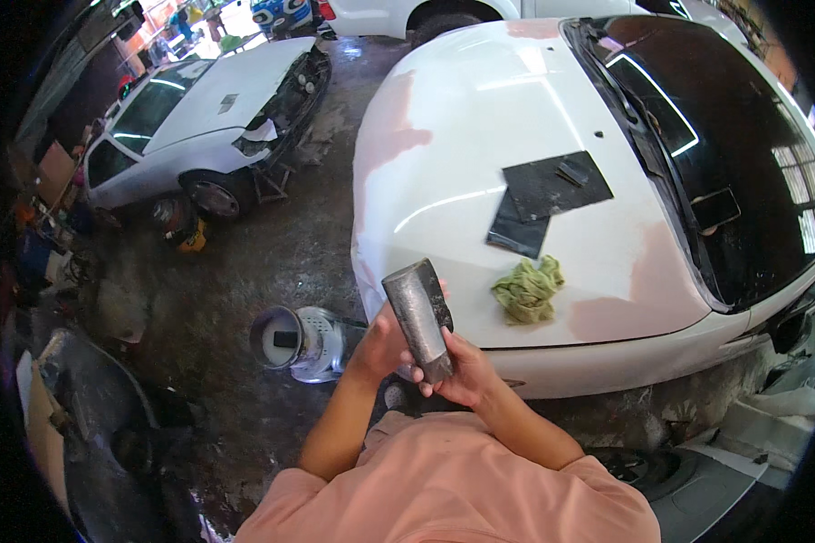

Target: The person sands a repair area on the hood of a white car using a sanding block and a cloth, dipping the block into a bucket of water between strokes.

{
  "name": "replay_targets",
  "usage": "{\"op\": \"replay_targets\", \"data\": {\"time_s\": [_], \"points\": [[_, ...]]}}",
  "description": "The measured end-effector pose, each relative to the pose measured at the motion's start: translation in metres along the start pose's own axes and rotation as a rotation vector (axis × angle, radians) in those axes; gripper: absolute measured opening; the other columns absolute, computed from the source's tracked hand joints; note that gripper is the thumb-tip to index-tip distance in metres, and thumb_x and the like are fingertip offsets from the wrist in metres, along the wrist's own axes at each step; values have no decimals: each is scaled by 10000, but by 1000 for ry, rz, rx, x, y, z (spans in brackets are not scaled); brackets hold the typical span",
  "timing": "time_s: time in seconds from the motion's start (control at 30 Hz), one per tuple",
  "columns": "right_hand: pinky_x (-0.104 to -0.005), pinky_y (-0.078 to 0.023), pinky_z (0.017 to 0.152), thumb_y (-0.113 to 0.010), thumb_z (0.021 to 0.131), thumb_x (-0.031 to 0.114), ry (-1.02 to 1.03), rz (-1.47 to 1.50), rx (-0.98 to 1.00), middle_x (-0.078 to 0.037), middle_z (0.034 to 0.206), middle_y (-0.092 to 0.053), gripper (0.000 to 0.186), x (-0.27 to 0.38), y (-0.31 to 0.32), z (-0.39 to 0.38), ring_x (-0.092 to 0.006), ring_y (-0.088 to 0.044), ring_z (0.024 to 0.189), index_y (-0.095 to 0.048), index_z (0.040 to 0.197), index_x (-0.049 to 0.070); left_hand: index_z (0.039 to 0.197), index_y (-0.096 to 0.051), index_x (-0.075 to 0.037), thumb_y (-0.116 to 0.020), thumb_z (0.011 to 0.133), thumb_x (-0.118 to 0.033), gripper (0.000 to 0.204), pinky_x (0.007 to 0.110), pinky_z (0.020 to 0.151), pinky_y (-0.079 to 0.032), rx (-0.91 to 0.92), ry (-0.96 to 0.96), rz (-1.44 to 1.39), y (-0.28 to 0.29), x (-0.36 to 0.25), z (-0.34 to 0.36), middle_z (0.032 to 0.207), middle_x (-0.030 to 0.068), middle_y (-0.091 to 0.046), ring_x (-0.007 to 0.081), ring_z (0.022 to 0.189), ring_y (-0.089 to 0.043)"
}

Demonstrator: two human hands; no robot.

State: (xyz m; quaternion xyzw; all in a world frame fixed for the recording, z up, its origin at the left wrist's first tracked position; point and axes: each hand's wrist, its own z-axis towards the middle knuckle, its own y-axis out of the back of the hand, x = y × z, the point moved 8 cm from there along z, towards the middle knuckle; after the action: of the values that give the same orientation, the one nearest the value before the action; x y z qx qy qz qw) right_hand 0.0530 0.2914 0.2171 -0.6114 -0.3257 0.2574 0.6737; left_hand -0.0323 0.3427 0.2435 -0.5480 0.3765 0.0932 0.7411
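In front of my chest I hold a sanding block point(415, 312), long and narrow, with dark sandpaper around it and a worn grey, shiny face. My left hand point(383, 347) grips it from the left side, its fingers partly hidden behind the block. My right hand point(466, 369) closes on its lower right end with thumb and fingers. Just beyond, on the white car hood point(453, 208) with pinkish filler patches, lie a crumpled green cloth point(529, 291) and dark sandpaper sheets point(570, 192), overlapping, with a small dark piece on top.
Left of my arms a bucket point(264, 348) holding a dark block stands beside a perforated metal drum point(319, 339). A phone-like object point(717, 212) rests on the dark windshield point(697, 118). Another white car point(181, 136) with its front stripped stands at the far left. A black bumper-like part point(100, 407) lies lower left.
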Motion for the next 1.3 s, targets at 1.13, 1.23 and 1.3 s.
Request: {"op": "replay_targets", "data": {"time_s": [1.13, 1.23, 1.3], "points": [[-455, -570, 963, -903, 879, 280, 646, -1636, -1048, -286, 1331, -662, 825, -15, -15, -23, -408, -702, 1153, -479, 1551, 56, 1474, -504, -139, -691, 1066, -387, 512, 417, 1098, -481, -296, 57, 106, 85, -12, -40, 1399, 41, -613, 196, 1278, -595], [-513, -505, 1087, -948, 806, 295, 857, -2141, -884, -357, 1434, -563, 980, -9, -31, -18, -503, -572, 1344, -428, 1611, 87, 1460, -525, -89, -679, 1076, -336, 481, 382, 1101, -480, -289, -47, 217, 54, -9, -32, 1358, 65, -636, 206, 1237, -621], [-514, -449, 1166, -962, 782, 282, 723, -2175, -878, -382, 1544, -428, 1019, -10, -13, -17, -526, -432, 1465, -420, 1625, 92, 1472, -506, -53, -677, 1077, -316, 504, 375, 1106, -476, -270, -44, 353, 54, -5, -22, 1364, 68, -630, 212, 1236, -622]]}}
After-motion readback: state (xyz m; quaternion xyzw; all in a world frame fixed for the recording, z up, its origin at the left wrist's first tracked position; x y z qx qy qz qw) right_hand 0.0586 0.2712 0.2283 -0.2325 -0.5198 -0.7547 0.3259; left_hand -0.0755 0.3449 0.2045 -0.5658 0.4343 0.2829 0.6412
